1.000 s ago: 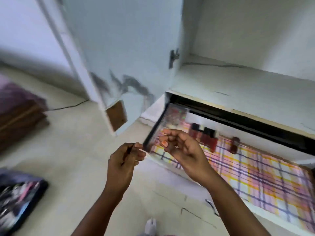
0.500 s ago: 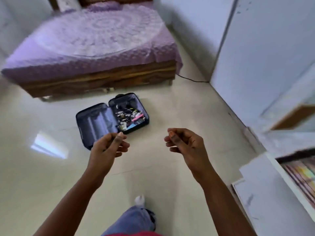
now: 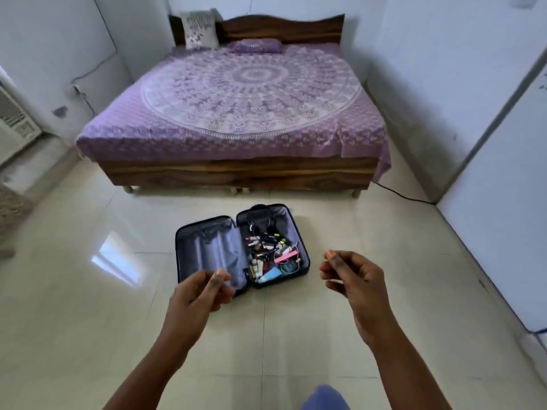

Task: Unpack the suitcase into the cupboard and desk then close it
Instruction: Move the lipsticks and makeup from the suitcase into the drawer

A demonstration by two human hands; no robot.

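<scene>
Left hand (image 3: 201, 291) loosely curled and holding nothing, overlapping the near corner of the open suitcase (image 3: 241, 250) lying on the pale floor (image 3: 88, 306), small items filling its right half, right hand (image 3: 353, 278) just beside it, loosely curled, empty

A wooden bed (image 3: 236, 176) with a carved headboard (image 3: 284, 26) stands against the far wall (image 3: 414, 39), covered by a purple mandala sheet (image 3: 251, 93). Two pillows (image 3: 201, 29) lie at its head. Glossy cream floor tiles (image 3: 88, 306) before the bed reflect a bright patch of light. A black cable (image 3: 405, 195) runs beside the bed's right foot.
</scene>
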